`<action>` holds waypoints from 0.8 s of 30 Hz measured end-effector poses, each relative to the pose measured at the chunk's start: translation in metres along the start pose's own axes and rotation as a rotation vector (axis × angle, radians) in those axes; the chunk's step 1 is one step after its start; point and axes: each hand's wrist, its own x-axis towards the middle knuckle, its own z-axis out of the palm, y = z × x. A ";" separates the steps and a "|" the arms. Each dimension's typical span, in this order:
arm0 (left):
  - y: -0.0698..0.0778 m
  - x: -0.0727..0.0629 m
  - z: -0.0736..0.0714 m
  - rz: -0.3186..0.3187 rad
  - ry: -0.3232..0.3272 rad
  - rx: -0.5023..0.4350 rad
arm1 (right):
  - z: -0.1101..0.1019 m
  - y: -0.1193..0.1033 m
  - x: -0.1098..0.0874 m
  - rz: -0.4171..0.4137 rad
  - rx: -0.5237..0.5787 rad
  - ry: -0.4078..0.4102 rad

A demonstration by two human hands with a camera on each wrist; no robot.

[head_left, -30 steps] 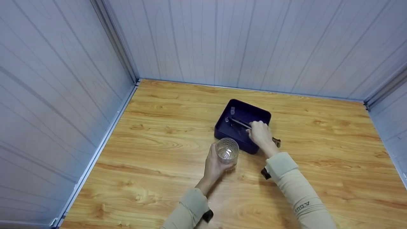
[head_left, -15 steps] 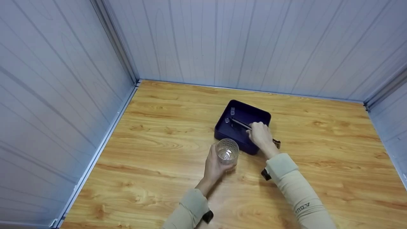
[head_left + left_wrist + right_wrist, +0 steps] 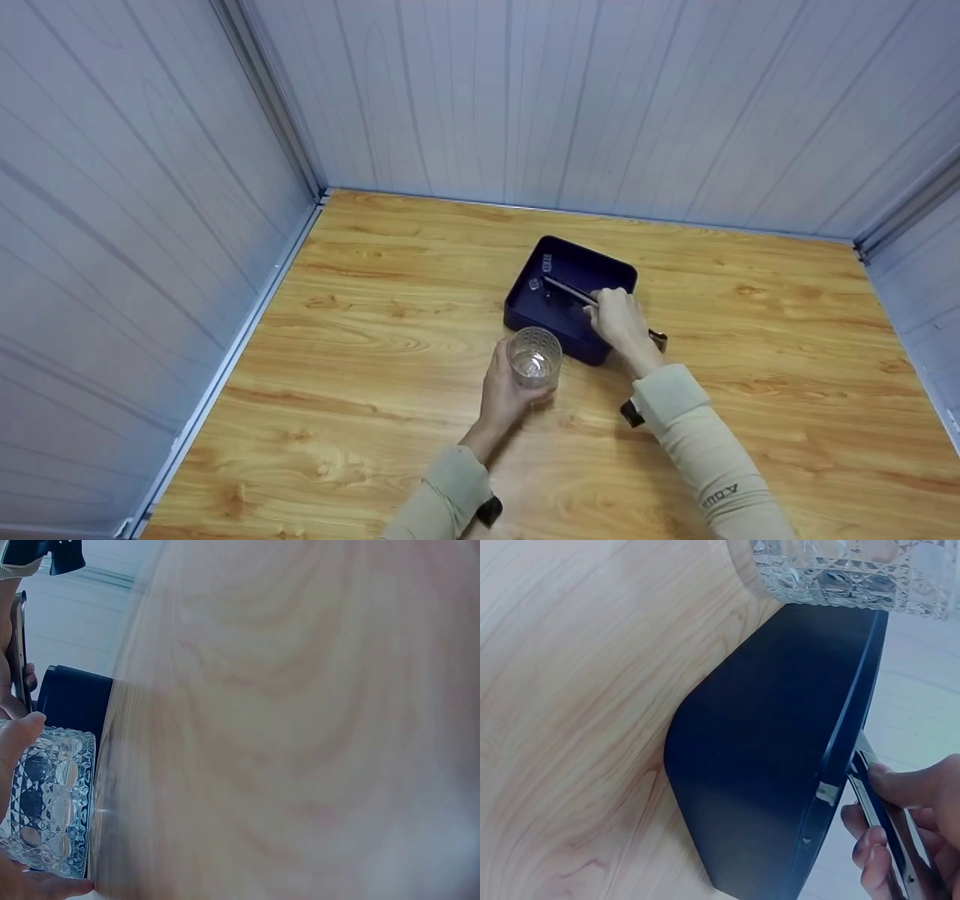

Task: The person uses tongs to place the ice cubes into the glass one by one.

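Note:
My left hand holds a clear, pattern-cut drinking glass upright by its side, close to the near edge of a dark blue square tray. Over that tray my right hand grips metal tongs, their tips low inside it. Thumb and fingers wrap the tongs in the right wrist view, where the tray wall hides the tips. Clear cubes lie in the tray: a short row near its far left corner and a single cube beside the tong tips. Whether the tips touch a cube I cannot tell.
The tray stands on a wood-grain table. Pale panel walls enclose the table at the back, left and right. A dark wrist-worn device sits at the left cuff, another at the right.
My right hand and the tongs have shifted very slightly to the right and back. The left hand keeps the glass in the same place, and the tray has not visibly moved.

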 end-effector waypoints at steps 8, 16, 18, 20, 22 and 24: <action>-0.002 0.000 0.001 -0.010 -0.002 -0.018 | -0.005 0.003 -0.007 -0.027 0.034 0.017; -0.002 0.000 0.001 -0.004 -0.004 -0.012 | -0.014 0.003 -0.017 -0.034 0.052 0.053; -0.001 0.000 0.000 -0.002 -0.005 -0.005 | -0.016 0.002 -0.019 -0.043 0.061 0.063; -0.001 0.000 0.000 0.001 -0.006 -0.003 | -0.019 0.002 -0.022 -0.060 0.075 0.076; -0.002 0.000 -0.001 0.002 -0.007 -0.004 | -0.022 0.002 -0.024 -0.078 0.086 0.087; -0.002 0.001 -0.001 0.003 -0.008 -0.008 | -0.024 0.002 -0.027 -0.088 0.095 0.097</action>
